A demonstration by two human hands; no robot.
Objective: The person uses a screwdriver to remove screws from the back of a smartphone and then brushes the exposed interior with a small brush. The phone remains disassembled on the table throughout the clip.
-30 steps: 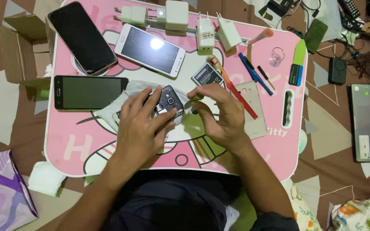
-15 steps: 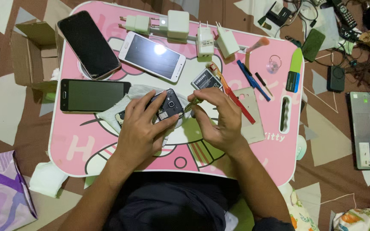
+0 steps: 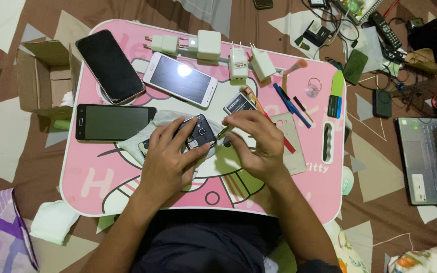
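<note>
On the pink lap table [image 3: 102,187], just past the person's lap, the left hand [image 3: 170,162] is pressing down on an opened phone [image 3: 198,134] with its back cover off, the fingers curling over the phone's near edge and gripping it against a white cloth [image 3: 153,124] that is lying under it. Beside it, the right hand [image 3: 256,144] is pinching a small slim tool [image 3: 224,132] between thumb and fingertips, and the tool's tip is touching the phone's right edge; what kind of tool it is cannot be told. Just right of that hand a pale back cover [image 3: 292,139] is lying flat, partly under the fingers, and a red-handled tool [image 3: 274,129] is lying across it. Left of the cloth a black phone [image 3: 115,122] is resting face up, lying sideways. Beyond the hands a grey phone battery [image 3: 238,104] is sitting just beside the opened phone, and blue pens [image 3: 287,101] are lying to its right. Farther back a white phone [image 3: 179,79] is lying at a slant, reflecting a lamp, and another black phone [image 3: 110,65] is lying near the far left corner. Along the far edge white chargers [image 3: 238,63] are standing in a row. Off the table, to the right, a laptop [image 3: 426,159] is sitting on the patterned floor covering.
</note>
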